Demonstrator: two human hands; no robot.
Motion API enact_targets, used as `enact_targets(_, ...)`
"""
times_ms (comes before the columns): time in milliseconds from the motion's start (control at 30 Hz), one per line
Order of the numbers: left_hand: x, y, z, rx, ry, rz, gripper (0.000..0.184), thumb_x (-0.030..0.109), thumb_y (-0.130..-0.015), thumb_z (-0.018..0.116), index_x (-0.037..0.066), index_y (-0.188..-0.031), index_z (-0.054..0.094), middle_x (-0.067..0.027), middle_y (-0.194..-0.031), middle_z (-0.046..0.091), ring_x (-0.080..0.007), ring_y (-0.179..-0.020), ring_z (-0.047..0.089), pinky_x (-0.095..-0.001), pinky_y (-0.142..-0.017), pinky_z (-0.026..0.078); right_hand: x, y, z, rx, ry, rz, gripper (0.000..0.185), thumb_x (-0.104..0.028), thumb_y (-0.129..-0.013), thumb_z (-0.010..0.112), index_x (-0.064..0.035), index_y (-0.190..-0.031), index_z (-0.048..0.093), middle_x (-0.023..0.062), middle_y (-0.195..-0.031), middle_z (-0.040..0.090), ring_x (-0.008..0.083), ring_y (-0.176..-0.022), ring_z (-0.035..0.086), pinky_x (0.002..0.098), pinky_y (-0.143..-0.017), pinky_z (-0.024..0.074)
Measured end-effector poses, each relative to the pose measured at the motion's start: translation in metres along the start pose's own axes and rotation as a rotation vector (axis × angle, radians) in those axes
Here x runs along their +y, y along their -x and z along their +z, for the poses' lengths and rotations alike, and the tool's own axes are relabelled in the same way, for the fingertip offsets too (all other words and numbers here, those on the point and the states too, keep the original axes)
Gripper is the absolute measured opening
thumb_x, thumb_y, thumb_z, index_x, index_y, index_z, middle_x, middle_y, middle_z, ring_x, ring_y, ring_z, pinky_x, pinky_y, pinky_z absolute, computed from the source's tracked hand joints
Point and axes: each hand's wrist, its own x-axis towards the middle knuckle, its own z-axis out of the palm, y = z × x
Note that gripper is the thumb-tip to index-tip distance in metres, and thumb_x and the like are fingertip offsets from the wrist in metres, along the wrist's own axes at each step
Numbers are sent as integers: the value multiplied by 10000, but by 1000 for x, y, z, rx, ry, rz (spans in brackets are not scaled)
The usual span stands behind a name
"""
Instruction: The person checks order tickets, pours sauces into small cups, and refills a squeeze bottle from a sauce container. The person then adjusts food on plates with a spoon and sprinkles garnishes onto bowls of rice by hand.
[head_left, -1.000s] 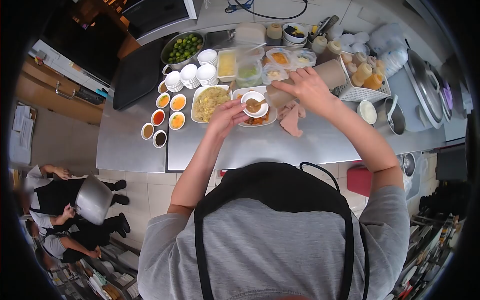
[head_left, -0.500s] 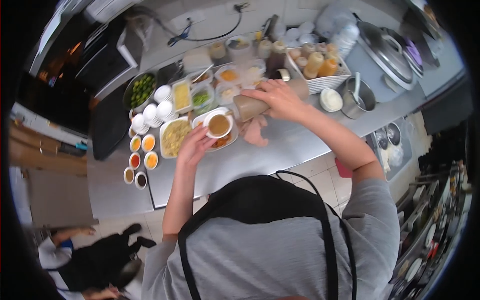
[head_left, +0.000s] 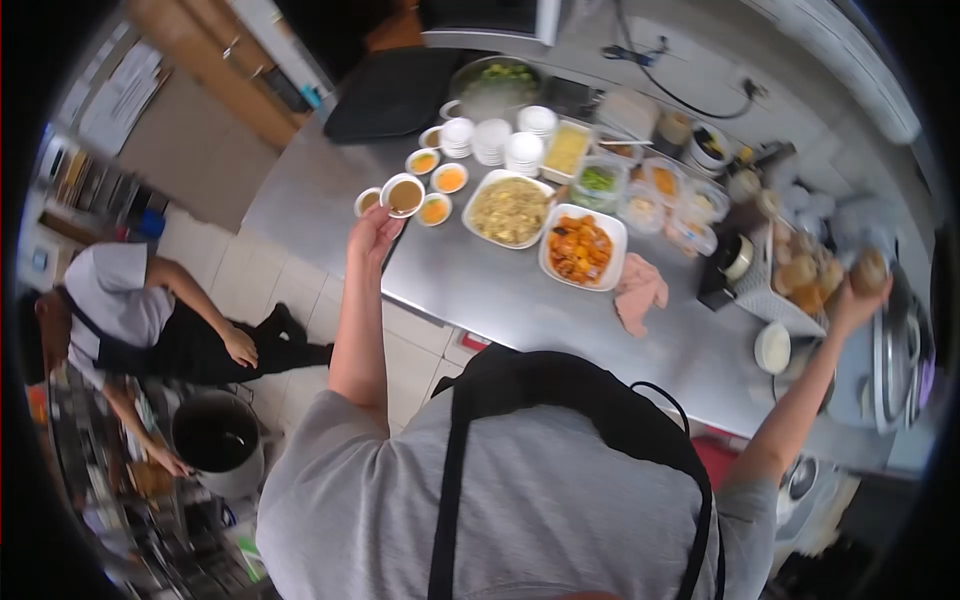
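Brown sauce fills a small white cup [head_left: 405,196], which my left hand [head_left: 374,228] holds by its side near the other sauce cups [head_left: 450,178] at the left. My right hand [head_left: 858,300] is far to the right, closed around a brown bottle [head_left: 869,270] beside the white basket [head_left: 768,290] of squeeze bottles. Between my arms stand a square white dish of fried rice [head_left: 509,209] and one of orange-red food [head_left: 582,248]. A pink cloth [head_left: 640,293] lies just right of them.
White cup stacks [head_left: 490,141], a pot of green fruit [head_left: 497,85] and a black tray [head_left: 393,93] are at the back left. Open containers [head_left: 598,181] line the back. A co-worker [head_left: 125,300] is at the left near a large pot [head_left: 216,440].
My left hand has carried the cup left to the other sauce cups. My right hand has moved with the bottle from above the dishes to beside the basket. The view has turned.
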Motion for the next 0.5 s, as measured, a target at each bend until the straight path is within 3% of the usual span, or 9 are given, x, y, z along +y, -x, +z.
enact_targets(33, -2, -5, -29, 28, 12, 18, 296, 55, -828, 520, -10, -1106, 442, -139, -1022, 548, -220, -905, 582, -301, -778, 515, 5, 1, -11, 22, 296, -101, 789, -84, -568, 747, 7, -1239, 344, 178, -1199, 406, 298, -1057, 468, 364, -916, 380)
enact_targets(100, -2, -18, -81, 301, -12, 80, 351, 7, -802, 521, -46, -1124, 393, -180, -989, 550, -271, -879, 592, -344, -731, 532, 31, 9, -15, 35, 208, -21, 848, -132, -564, 775, 11, -1257, 308, 193, -1203, 400, 320, -1076, 449, 385, -922, 374)
enact_targets(167, -6, -22, -120, 400, 15, 95, 355, 8, -793, 531, -51, -1113, 389, -183, -962, 556, -278, -872, 593, -351, -716, 537, 60, 16, -19, 134, 216, 148, 933, -184, -551, 804, 22, -1276, 253, 204, -1213, 383, 310, -1095, 432, 394, -924, 369)
enact_targets(267, -14, -35, -162, 636, 42, 94, 284, -3, -774, 545, -46, -1031, 431, -173, -890, 567, -273, -817, 600, -342, -644, 543, 83, 12, -25, 126, 71, 229, 981, -231, -552, 814, 31, -1284, 216, 215, -1230, 363, 306, -1104, 424, 394, -931, 362)
enact_targets(333, -32, -67, -212, 466, 12, 114, 198, 0, -763, 560, -30, -943, 481, -150, -850, 566, -261, -757, 596, -325, -588, 525, 91, 6, -26, 127, 159, 113, 968, -260, -550, 810, 47, -1269, 240, 227, -1268, 319, 330, -1126, 398, 380, -955, 335)
enact_targets(367, -31, -64, -200, 552, -25, 103, 156, 10, -749, 583, -19, -887, 516, -135, -839, 558, -252, -736, 580, -331, -579, 503, 94, 3, -26, 171, 290, 28, 942, -270, -564, 799, 50, -1265, 258, 225, -1272, 319, 330, -1164, 359, 378, -986, 292)
enact_targets(400, -46, -83, -222, 451, -14, 171, 162, 18, -735, 602, -20, -871, 522, -132, -840, 551, -252, -758, 570, -346, -609, 497, 96, 3, -27, 194, 241, 26, 915, -278, -582, 788, 50, -1264, 273, 223, -1284, 313, 328, -1196, 322, 374, -1007, 254)
enact_targets(500, -43, -77, -197, 572, -57, 150, 141, 28, -719, 605, -19, -841, 551, -123, -846, 554, -231, -732, 568, -314, -601, 497, 102, 6, -31, 337, 278, 87, 929, -260, -583, 792, 47, -1275, 252, 218, -1282, 321, 321, -1201, 319, 370, -1013, 241)
